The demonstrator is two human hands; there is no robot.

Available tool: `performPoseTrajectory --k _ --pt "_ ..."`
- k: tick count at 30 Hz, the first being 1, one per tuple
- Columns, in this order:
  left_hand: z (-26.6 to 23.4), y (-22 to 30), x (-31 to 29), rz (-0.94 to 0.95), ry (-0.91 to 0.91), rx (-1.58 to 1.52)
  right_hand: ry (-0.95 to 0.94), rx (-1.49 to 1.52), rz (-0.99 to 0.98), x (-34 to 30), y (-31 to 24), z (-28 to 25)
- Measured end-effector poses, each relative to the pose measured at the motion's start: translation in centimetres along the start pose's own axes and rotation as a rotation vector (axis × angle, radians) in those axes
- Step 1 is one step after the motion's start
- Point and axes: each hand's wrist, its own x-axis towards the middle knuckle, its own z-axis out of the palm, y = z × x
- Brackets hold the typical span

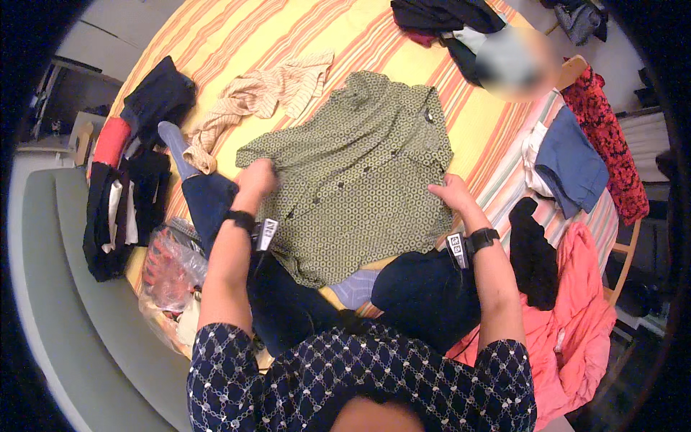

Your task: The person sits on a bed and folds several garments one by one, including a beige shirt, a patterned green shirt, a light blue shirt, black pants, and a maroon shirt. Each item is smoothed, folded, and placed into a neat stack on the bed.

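Note:
A green patterned button-up shirt [360, 187] with a row of dark buttons lies spread over the bed in front of my crossed legs. My left hand [257, 180] is closed on its left edge, just below a sleeve. At the opposite edge my right hand [452, 193] grips the fabric, with the thumb pointing inward. The shirt's lower part drapes near my sock-covered foot [356, 289]. Beyond the left hand lies a crumpled beige striped garment [266, 90], partly beside my other foot.
Dark folded clothes [155, 101] and a clear plastic bag [169, 270] lie to the left. On the right are blue folded clothing [572, 165], a black garment [533, 252] and a pink cloth [576, 302]. More dark clothes [446, 18] lie at the far side, near a blurred area.

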Motion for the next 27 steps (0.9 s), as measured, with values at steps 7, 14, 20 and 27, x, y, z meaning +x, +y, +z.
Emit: performPoseTrajectory --k 7,14,20,27 --pt "-3.2 -7.4 -1.2 -0.27 -0.068 0.132 -0.16 -0.264 0.137 -3.8 -1.1 -4.0" --pt "-4.1 2.1 3.5 0.201 0.189 -0.15 0.04 -0.028 0.231 1.8 -0.6 -5.9" --pt "-5.6 17.3 6.2 0.454 0.011 -0.419 -0.012 0.243 0.153 2.6 -1.7 -1.7" --pt "-1.4 25.0 -6.5 0.544 -0.355 -0.824 0.01 0.28 -0.085 -1.5 -8.5 3.7"
